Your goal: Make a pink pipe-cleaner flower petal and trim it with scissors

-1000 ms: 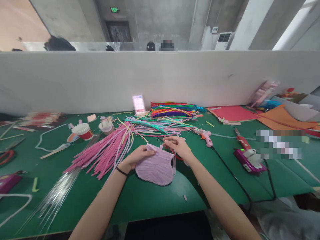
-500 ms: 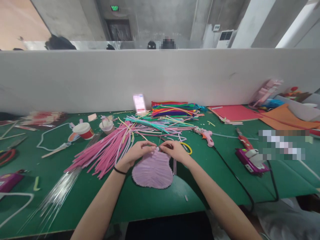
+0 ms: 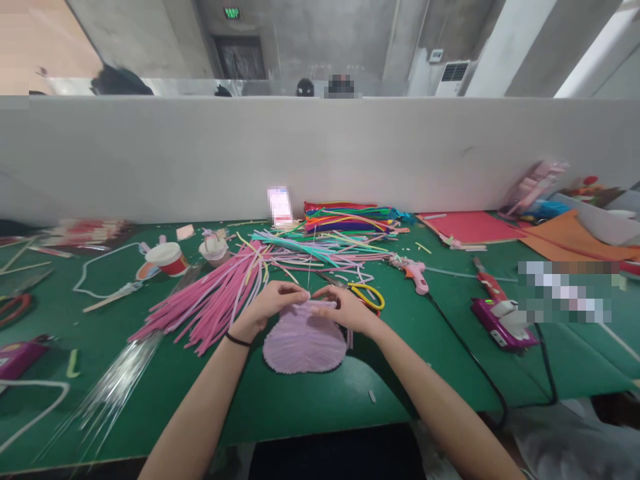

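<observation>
A lilac, ribbed piece (image 3: pixel 305 343) with a wide rounded lower edge hangs over the table in front of me. It looks made of fuzzy pipe cleaners laid side by side. My left hand (image 3: pixel 270 307) is closed, thumb and fingertips pinching its narrow top. Opposite, my right hand (image 3: pixel 350 310) is closed on the upper right part, its thumb lying across the front and the index finger near the top. From the pinched spot a thin wire (image 3: pixel 309 270) rises straight up. Yellow-handled scissors (image 3: pixel 373 297) lie just behind my right hand, partly covered.
Pink pipe cleaners (image 3: pixel 205 300) lie left, over clear thin wires (image 3: pixel 113 377). Multicoloured pipe cleaners (image 3: pixel 350 220) are piled at the back. A pink glue gun (image 3: pixel 415 275) and purple power strip (image 3: pixel 503 327) sit right, joined by cords. A paper cup (image 3: pixel 173 260) stands left.
My right thumb has moved down onto the front of the lilac piece, and its top now shows wider between my hands. The wire has shifted slightly left and stands more upright.
</observation>
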`<state>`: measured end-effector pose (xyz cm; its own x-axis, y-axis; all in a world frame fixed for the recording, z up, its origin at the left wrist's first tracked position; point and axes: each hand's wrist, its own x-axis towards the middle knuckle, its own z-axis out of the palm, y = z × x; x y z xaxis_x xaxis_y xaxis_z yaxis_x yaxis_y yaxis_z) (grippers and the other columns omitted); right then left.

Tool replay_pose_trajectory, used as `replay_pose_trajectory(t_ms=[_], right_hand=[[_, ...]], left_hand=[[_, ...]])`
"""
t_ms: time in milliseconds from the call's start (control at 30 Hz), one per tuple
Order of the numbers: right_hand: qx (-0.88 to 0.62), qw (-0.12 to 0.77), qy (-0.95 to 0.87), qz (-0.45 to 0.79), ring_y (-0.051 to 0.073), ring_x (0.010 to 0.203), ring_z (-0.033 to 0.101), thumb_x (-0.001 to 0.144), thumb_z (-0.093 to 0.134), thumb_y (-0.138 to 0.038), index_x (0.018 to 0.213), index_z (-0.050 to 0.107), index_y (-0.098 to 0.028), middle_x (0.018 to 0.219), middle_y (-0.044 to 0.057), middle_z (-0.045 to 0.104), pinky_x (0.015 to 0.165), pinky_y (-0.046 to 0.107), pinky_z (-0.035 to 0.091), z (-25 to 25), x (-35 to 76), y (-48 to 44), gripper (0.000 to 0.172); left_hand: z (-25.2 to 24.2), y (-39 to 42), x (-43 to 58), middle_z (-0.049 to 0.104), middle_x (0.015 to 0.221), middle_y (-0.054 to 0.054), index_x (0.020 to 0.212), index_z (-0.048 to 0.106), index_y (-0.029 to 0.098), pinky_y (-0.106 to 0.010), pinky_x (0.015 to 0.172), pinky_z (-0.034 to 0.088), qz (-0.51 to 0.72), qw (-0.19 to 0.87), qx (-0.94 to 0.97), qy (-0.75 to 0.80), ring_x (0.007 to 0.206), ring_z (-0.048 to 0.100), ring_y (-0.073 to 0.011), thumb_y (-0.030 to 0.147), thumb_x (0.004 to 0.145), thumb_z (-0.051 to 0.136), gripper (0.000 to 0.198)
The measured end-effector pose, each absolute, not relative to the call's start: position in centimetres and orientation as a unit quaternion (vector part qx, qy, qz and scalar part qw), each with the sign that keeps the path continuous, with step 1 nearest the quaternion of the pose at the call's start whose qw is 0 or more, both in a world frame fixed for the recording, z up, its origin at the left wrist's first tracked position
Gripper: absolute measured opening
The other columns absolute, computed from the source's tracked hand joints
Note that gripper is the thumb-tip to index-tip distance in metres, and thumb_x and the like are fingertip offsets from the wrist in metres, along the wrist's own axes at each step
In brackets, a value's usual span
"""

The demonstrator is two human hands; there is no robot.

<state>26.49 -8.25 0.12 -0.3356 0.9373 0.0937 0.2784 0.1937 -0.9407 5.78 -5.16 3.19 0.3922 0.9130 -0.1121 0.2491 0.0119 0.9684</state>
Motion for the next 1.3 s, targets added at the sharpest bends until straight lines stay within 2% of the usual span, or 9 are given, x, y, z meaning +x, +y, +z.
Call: replay_pose_trajectory(t_ms=[133,333,767,867,967,1067,1200,1300], right_hand=[[-0.452,0.334,-0.694,0.451,0.011,0.060,0.048,0.071,0.072,-0.048,0.092,0.069,-0.018,0.073,-0.001,0.063,0.055,0.023,0.036,0.3,26.7,-8.5,0.037],[-0.436,0.332,-0.671,0.499,0.011,0.058,0.045,0.072,0.071,-0.051,0.090,0.070,-0.018,0.068,-0.003,0.058,0.053,0.022,0.033,0.5,26.8,-8.7,0.038],[-0.447,0.326,-0.687,0.470,0.011,0.060,0.046,0.074,0.069,-0.050,0.092,0.070,-0.018,0.069,-0.002,0.059,0.055,0.022,0.034,-0.2,26.9,-8.2,0.037],[-0.449,0.324,-0.695,0.459,0.011,0.061,0.047,0.075,0.069,-0.049,0.093,0.069,-0.017,0.071,-0.002,0.060,0.056,0.022,0.035,-0.1,26.9,-8.2,0.037],[-0.450,0.324,-0.692,0.462,0.011,0.060,0.048,0.074,0.070,-0.048,0.093,0.069,-0.017,0.071,-0.002,0.061,0.055,0.022,0.034,0.0,26.9,-8.3,0.037],[-0.453,0.369,-0.658,0.475,0.012,0.063,0.051,0.074,0.071,-0.048,0.091,0.068,-0.016,0.073,-0.001,0.063,0.057,0.022,0.037,0.1,26.9,-8.2,0.036],[-0.444,0.514,-0.515,0.523,0.014,0.073,0.059,0.070,0.075,-0.044,0.092,0.068,-0.019,0.084,0.000,0.068,0.068,0.025,0.045,0.2,26.9,-7.8,0.035],[-0.393,0.591,-0.386,0.589,0.012,0.067,0.060,0.067,0.078,-0.038,0.095,0.066,-0.022,0.082,-0.002,0.068,0.064,0.024,0.048,0.5,27.1,-7.5,0.035]], left_hand=[[3.0,-4.9,5.7,0.070,0.069,-0.005,0.073,0.077,0.016,-0.024,0.057,0.040,0.337,0.555,0.592,0.478,0.064,0.058,-0.0166,0.038,0.064,0.078,0.024],[3.2,-5.0,5.3,0.072,0.074,-0.006,0.076,0.078,0.017,-0.025,0.063,0.043,0.327,0.581,0.599,0.444,0.069,0.059,-0.0170,0.034,0.064,0.079,0.021],[3.0,-5.0,5.5,0.070,0.073,-0.004,0.078,0.076,0.015,-0.023,0.058,0.040,0.308,0.578,0.600,0.459,0.066,0.058,-0.0148,0.037,0.066,0.079,0.025],[2.8,-4.9,5.5,0.070,0.072,-0.004,0.075,0.074,0.015,-0.023,0.058,0.041,0.324,0.570,0.593,0.467,0.065,0.059,-0.0143,0.037,0.065,0.079,0.025],[2.4,-4.4,5.5,0.073,0.077,-0.007,0.077,0.074,0.014,-0.023,0.061,0.045,0.360,0.591,0.553,0.464,0.070,0.063,-0.0165,0.044,0.071,0.074,0.030],[2.1,-3.8,5.4,0.075,0.087,-0.011,0.087,0.073,0.014,-0.025,0.062,0.050,0.408,0.640,0.466,0.455,0.072,0.068,-0.0188,0.055,0.079,0.063,0.044],[2.2,-3.4,5.1,0.075,0.081,-0.011,0.090,0.071,0.013,-0.027,0.060,0.054,0.450,0.690,0.375,0.425,0.066,0.068,-0.0183,0.062,0.086,0.047,0.055],[2.4,-3.5,5.1,0.075,0.083,-0.012,0.097,0.070,0.013,-0.031,0.065,0.056,0.454,0.715,0.360,0.391,0.074,0.071,-0.0220,0.062,0.091,0.037,0.060]])
